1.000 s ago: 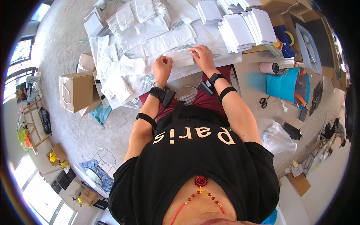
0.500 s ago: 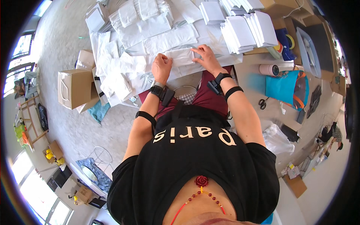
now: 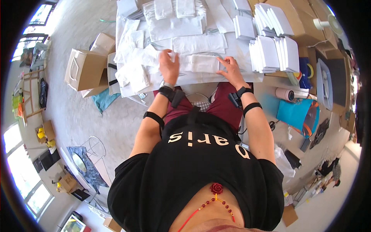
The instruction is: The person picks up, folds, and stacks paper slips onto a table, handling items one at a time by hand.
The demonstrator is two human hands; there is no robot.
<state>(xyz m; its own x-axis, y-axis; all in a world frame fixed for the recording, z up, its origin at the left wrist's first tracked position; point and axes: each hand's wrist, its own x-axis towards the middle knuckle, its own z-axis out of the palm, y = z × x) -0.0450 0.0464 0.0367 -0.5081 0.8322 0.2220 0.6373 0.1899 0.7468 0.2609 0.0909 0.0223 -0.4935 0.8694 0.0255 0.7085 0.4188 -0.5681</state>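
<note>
A thin white folded sheet [image 3: 205,63], like a soft bag or cloth, lies flat as a strip near the front edge of the table. My right hand [image 3: 232,72] is at its right end, thumb and forefinger spread apart and touching its corners. Over the strip's left end is my left hand [image 3: 169,69], its fingers bent and slightly blurred, so whether it grips anything is unclear. Loose white sheets [image 3: 133,75] lie crumpled to its left. Beyond the strip rests another folded white piece [image 3: 199,44], and farther back a layered pile of white pieces [image 3: 176,27].
Stacks of folded white card or paper [image 3: 273,53] stand at the table's right side. An open cardboard box [image 3: 87,69] is left of the table. On the right are a pink cylinder [image 3: 285,94], a turquoise bag [image 3: 295,116] and a grey plastic tub [image 3: 324,83].
The whole view has shifted, with the table now lower and farther right. My left hand has loosened from its pinched pose and blurs with motion. My right hand stays at the strip's right end.
</note>
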